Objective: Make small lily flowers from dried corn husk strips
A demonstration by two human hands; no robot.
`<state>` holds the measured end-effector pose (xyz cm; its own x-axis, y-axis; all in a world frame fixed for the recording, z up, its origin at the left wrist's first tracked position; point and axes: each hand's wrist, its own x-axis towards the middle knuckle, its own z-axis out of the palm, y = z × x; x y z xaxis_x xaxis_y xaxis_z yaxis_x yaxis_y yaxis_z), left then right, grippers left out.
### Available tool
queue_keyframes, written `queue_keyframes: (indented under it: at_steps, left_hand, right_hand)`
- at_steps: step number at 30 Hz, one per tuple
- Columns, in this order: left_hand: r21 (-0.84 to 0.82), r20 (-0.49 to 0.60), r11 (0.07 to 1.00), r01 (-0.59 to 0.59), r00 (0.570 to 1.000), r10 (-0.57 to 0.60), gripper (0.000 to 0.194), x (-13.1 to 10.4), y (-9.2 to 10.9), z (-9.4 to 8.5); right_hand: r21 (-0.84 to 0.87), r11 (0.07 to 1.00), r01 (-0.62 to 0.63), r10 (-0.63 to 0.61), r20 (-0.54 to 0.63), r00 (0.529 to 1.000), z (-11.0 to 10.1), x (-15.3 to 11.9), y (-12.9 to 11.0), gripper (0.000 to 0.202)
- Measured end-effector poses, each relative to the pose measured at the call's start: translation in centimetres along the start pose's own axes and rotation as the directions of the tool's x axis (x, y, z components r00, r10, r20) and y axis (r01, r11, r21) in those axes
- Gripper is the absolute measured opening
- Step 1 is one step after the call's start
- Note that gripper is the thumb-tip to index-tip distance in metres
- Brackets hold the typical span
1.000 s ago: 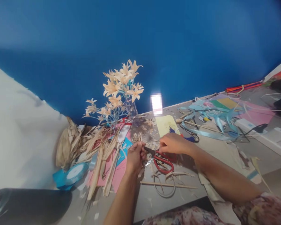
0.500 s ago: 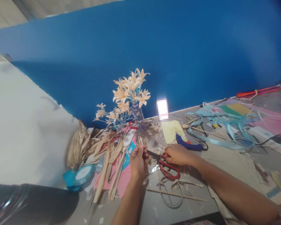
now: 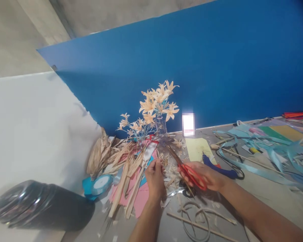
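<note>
My left hand (image 3: 155, 173) is closed in a pinch on a thin pale strip (image 3: 157, 154), whose small loop stands up above the fingertips. The rest of that strip is hidden in the fingers. A pair of scissors (image 3: 192, 174) with red handles lies across my right hand (image 3: 204, 173), which is closed round it. The dark blades point up and left, just right of my left hand and apart from the strip; they look nearly together. Below them, a second pair of scissors (image 3: 176, 192) rests on the table among pale scraps.
Dried husks (image 3: 99, 154) and a ribbon roll (image 3: 101, 184) lie left. A clear vase (image 3: 161, 131) holds pale flowers (image 3: 156, 101) at the back. Rightward are a blue glue gun (image 3: 219, 168), yellow paper (image 3: 195, 148) and blue ribbon. Wire coils (image 3: 207, 222) lie in front.
The scissors have come away from my left hand's fingertips and turned, blades now pointing more upward. My right hand has shifted its hold on them. The view has swung left.
</note>
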<state>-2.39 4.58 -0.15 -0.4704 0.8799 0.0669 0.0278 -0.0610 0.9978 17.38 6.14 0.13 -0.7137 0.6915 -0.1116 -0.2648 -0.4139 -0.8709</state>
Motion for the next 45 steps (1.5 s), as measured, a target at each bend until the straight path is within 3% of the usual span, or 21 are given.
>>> queue_keyframes:
  at_steps: [3, 7, 17, 27, 30, 34, 37, 39, 41, 43, 45]
  left_hand:
    - [0.037, -0.003, 0.999, -0.036, 0.999, 0.036, 0.031, -0.1, 0.0, 0.0]
    - [0.124, -0.021, 0.975, -0.186, 0.982, 0.190, 0.032, -0.3, 0.4, -0.2]
    - [0.271, 0.049, 0.883, -0.384, 0.921, 0.386, 0.023, -0.7, 0.7, -0.2]
    - [0.219, 0.140, 0.908, -0.357, 0.933, 0.333, 0.024, -0.8, 0.2, 0.0]
    - [0.200, 0.149, 0.916, -0.348, 0.935, 0.322, 0.024, -0.7, 0.5, -0.1]
    - [0.214, 0.188, 0.907, -0.362, 0.927, 0.326, 0.025, -1.0, 0.7, 0.0]
    - [0.203, 0.267, 0.912, -0.357, 0.916, 0.300, 0.027, -1.8, 0.6, 0.5]
    - [0.159, 0.308, 0.935, -0.315, 0.916, 0.256, 0.028, -2.3, 0.5, 0.9]
    - [0.115, 0.279, 0.968, -0.224, 0.942, 0.185, 0.027, -2.5, 0.6, 1.1]
    - [0.070, 0.215, 0.993, -0.097, 0.973, 0.080, 0.026, -2.3, 0.6, 1.2]
    - [-0.006, 0.186, 1.000, 0.031, 0.982, -0.029, 0.028, -1.7, 0.4, 1.1]
  right_hand:
    - [-0.016, 1.000, -0.021, 0.023, 0.095, 0.995, 0.6, -0.2, 0.8, 0.052]
    - [-0.050, 0.999, -0.021, 0.028, 0.141, 0.990, 0.9, -0.2, 1.9, 0.056]
    - [0.073, 0.991, -0.110, 0.100, 0.135, 0.986, 0.1, 0.3, 3.0, 0.063]
    - [-0.074, 0.997, 0.006, -0.011, -0.062, 0.998, 1.0, 0.7, 2.6, 0.063]
    - [0.004, 0.999, 0.035, -0.035, -0.016, 0.999, 0.9, 0.7, 3.1, 0.059]
    - [0.159, 0.986, -0.053, 0.049, 0.025, 0.998, 1.3, 0.9, 3.3, 0.062]
    - [0.198, 0.980, -0.001, 0.011, -0.046, 0.999, 1.3, 0.7, 1.7, 0.066]
    - [0.091, 0.992, 0.082, -0.066, -0.168, 0.983, 0.6, 0.4, -0.1, 0.067]
    - [-0.259, 0.966, 0.007, -0.079, -0.270, 0.960, -0.4, 0.0, -1.7, 0.068]
    - [-0.616, 0.768, -0.178, -0.072, -0.359, 0.931, -1.2, -0.3, -2.5, 0.064]
    - [-0.778, 0.552, -0.299, -0.099, -0.417, 0.904, -1.3, -0.4, -2.4, 0.054]
